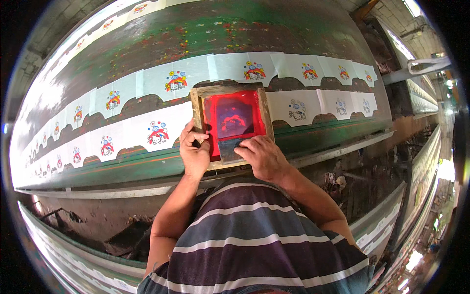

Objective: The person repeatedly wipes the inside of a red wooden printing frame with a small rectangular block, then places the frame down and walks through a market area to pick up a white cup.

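Many sheets (158,133) flank the frame (267,115), left fingers (189,137) gripping it, right fingers (250,146) a squeegee (229,151).

The screen-printing frame (267,115) lies on the printing table (152,51), the squeegee (234,151) inside it at six o'clock; printed panels (157,130) lie at nine and three, another row (254,69) at twelve.

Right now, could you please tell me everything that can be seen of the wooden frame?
The wooden frame is roughly rectangular, its bars worn and stained. Red ink covers much of its mesh around a darker purple middle showing a rainbow-shaped design. It sits over the nearer row of white sheets on the green table. The left hand grips its left bar; the right hand holds a dark flat blade over its near part.
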